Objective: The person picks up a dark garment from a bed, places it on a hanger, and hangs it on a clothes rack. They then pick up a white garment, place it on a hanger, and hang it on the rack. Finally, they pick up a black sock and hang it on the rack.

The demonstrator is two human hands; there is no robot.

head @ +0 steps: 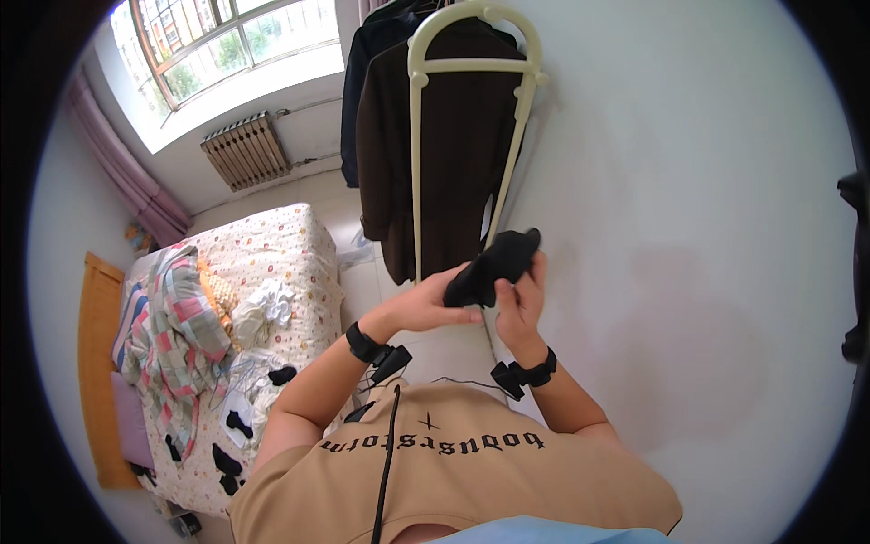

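Observation:
A dark sock (491,268) is held up in front of my chest, between both hands. My right hand (522,306) grips its right part, thumb on the near side and fingers behind. At the sock's left end is my left hand (435,300), its fingers hidden behind the fabric and its thumb stretched out below. Several other black socks lie on the bed to my left, one (282,375) near the white cloths and another (226,460) closer to the near edge. Each of my wrists carries a black strap with a small device.
The bed (316,272) with a patterned sheet stands left, bearing a rumpled checked quilt (180,319) and white clothes (272,301). Ahead, a cream garment rack (416,170) holds dark coats (387,156). A white wall (680,170) runs along my right. A radiator (248,151) sits below the window.

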